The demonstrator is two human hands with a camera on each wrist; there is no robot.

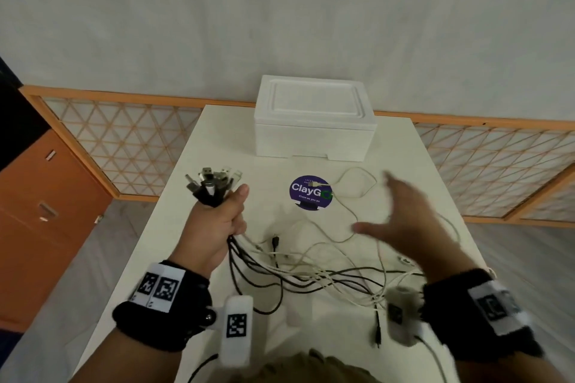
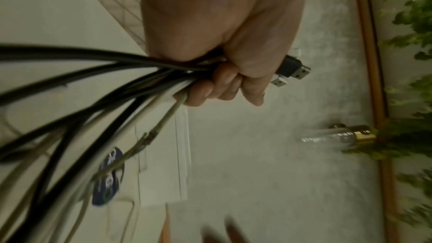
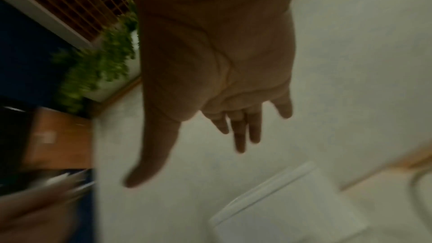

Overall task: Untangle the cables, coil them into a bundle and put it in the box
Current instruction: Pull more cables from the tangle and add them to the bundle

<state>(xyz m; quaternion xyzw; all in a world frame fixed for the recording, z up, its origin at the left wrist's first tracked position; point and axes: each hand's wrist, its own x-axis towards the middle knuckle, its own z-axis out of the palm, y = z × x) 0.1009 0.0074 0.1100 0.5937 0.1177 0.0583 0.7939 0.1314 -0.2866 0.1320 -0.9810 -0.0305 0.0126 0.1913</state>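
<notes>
Your left hand (image 1: 219,221) fisted round cables (image 1: 311,270) just below plugs (image 1: 214,182), so ends stay sorted while thin, limp black and white leads trail in tangle across table (image 1: 404,158). Your right hand (image 1: 404,214) spread, empty, over loose white loop. Foam box (image 1: 314,121) at far table edge, lidded, blocky, matte white.

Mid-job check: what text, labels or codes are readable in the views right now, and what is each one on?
"ClayG": round purple sticker on the table; a green mark follows the G.
"Clean as you go": small line under it on the sticker, barely legible.
Tiny line at the sticker's top: too small to read.
Black-and-white square markers on the wristbands: patterns, no letters.
Box: no text visible.
Left wrist view shows the sticker blurred; right wrist view has no text.
</notes>
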